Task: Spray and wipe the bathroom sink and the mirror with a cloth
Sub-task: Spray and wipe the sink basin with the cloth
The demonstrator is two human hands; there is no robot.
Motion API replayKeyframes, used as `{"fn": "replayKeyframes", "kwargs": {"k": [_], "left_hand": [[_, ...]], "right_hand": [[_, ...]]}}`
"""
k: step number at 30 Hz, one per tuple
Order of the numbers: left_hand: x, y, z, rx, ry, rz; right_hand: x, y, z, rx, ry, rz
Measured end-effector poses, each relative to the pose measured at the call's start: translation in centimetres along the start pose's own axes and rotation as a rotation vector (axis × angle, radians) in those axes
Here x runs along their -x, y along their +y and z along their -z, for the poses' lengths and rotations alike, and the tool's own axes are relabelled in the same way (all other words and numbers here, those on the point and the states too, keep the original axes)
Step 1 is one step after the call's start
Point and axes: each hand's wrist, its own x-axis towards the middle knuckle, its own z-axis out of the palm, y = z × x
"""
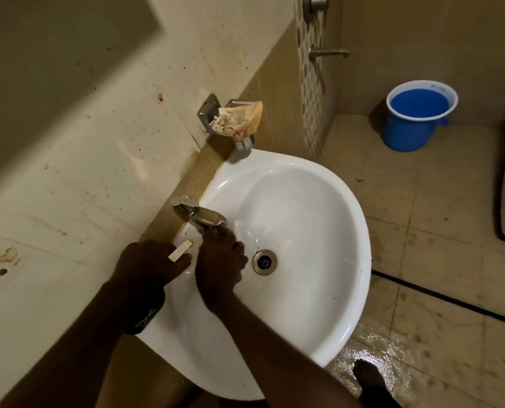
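Observation:
The white sink (319,260) hangs on a stained tile wall, with a chrome tap (201,216) at its back rim and a metal drain (264,262) in the wet basin. My left hand (151,265) rests at the sink's back rim and pinches a small white bar (180,251) with a yellow tip between its fingers. My right hand (220,260) is just under the tap's spout, fingers loosely curled, with nothing visible in it. A crumpled tan cloth (239,119) sits on a metal wall holder (208,108) above the sink. No spray bottle is in view.
A dim slanted panel (53,54) fills the top left of the wall. A blue bucket (416,119) of water stands on the floor at the right, below a wall tap (329,53). The floor by my bare foot (369,375) is wet.

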Motion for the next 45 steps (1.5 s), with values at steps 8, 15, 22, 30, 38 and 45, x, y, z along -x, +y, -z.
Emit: {"fn": "replayKeyframes", "kwargs": {"k": [8,15,22,30,38,45], "left_hand": [[-0.2,1.7,-1.2,-0.128,-0.006,-0.098],[-1.8,2.1,-3.8,-0.189,0.001,-0.143],[-1.3,3.0,-5.3,-0.174,0.041,-0.235],[0.5,4.6,-4.4,-0.228,0.057,-0.215],[1.7,4.7,-5.9,-0.239,0.093,-0.14],[2.0,7.1,-6.2,-0.118,0.032,0.078]], "right_hand": [[4.7,6.6,-3.5,0.162,-0.145,0.138],[-0.2,10.1,-1.3,0.474,-0.232,0.332],[-4.8,9.8,-0.3,0.568,-0.203,0.215],[-0.3,9.2,-1.1,0.091,-0.291,0.295],[-6.0,10.8,1.4,0.62,-0.06,0.368],[-14.6,11.2,4.5,0.597,-0.212,0.625]]}}
